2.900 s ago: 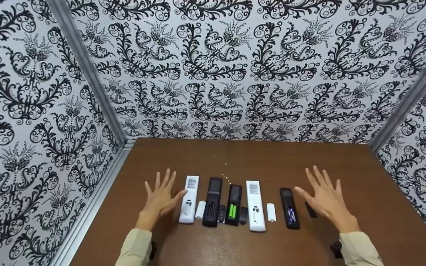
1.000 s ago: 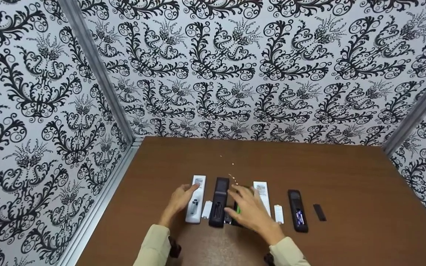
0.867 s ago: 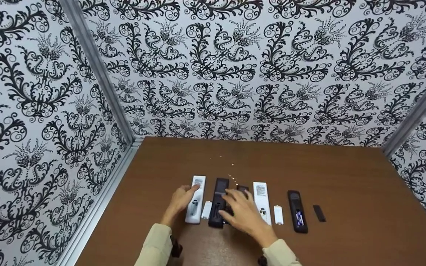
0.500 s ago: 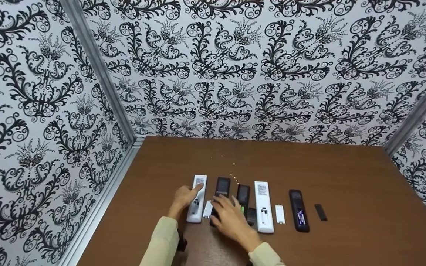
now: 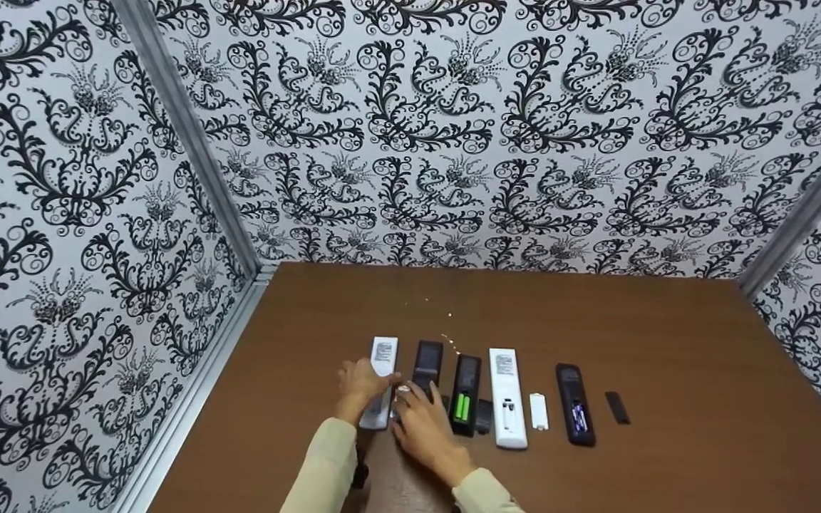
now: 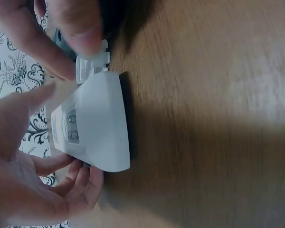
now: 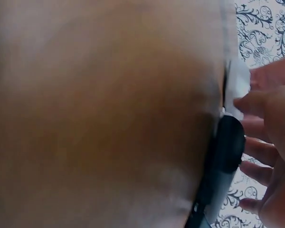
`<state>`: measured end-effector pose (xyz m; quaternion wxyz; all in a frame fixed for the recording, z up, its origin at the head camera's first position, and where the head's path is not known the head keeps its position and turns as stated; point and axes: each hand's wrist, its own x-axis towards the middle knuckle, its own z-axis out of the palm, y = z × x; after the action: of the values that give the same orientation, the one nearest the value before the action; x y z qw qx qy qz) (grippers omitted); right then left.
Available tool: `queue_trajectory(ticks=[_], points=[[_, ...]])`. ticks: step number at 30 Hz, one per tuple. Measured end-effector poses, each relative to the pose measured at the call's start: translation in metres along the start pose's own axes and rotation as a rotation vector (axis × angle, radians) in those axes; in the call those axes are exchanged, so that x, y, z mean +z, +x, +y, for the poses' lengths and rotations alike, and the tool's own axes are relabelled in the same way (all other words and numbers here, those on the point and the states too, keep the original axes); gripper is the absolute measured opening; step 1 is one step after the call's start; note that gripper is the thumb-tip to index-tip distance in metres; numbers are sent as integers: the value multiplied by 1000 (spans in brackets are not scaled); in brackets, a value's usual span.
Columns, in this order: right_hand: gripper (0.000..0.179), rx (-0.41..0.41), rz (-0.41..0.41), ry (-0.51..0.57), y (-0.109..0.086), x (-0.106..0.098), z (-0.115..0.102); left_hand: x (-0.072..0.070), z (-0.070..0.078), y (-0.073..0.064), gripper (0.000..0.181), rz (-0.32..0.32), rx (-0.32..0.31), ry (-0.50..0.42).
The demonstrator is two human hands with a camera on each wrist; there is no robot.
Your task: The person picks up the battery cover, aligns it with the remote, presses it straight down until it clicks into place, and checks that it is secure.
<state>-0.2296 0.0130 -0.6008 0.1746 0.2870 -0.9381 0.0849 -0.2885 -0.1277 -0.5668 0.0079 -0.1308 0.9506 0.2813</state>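
Observation:
A white remote control lies back up at the left end of a row, its battery slot showing in the left wrist view. My left hand holds it, curled fingers against its outer side and the thumb reaching over it. Beside it is a small white battery cover, pinched between thumb and index finger of my right hand. The right hand's other fingers spread over the neighbouring black remote control and hide its lower half.
To the right lie a black remote with green batteries, its dark cover, a second white remote and white cover. Beyond them are a black remote with purple batteries and a black cover. A patterned wall closes the table's back.
From spread apart, both hands came in over the remotes. My right hand travelled left across the row to the white battery cover. The left thumb moved across the white remote towards it.

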Motion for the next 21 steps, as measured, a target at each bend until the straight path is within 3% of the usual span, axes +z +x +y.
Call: queue_trajectory(ticks=[8,14,21], points=[[21,-30,118,-52,5,8,-8,1,-11,6,67,20,12,-73],[6,11,78,-27,5,7,-7,2,-12,6,57,-15,14,-122],[4,35,47,-25,9,2,-7,0,-12,7,48,-11,0,-145]])
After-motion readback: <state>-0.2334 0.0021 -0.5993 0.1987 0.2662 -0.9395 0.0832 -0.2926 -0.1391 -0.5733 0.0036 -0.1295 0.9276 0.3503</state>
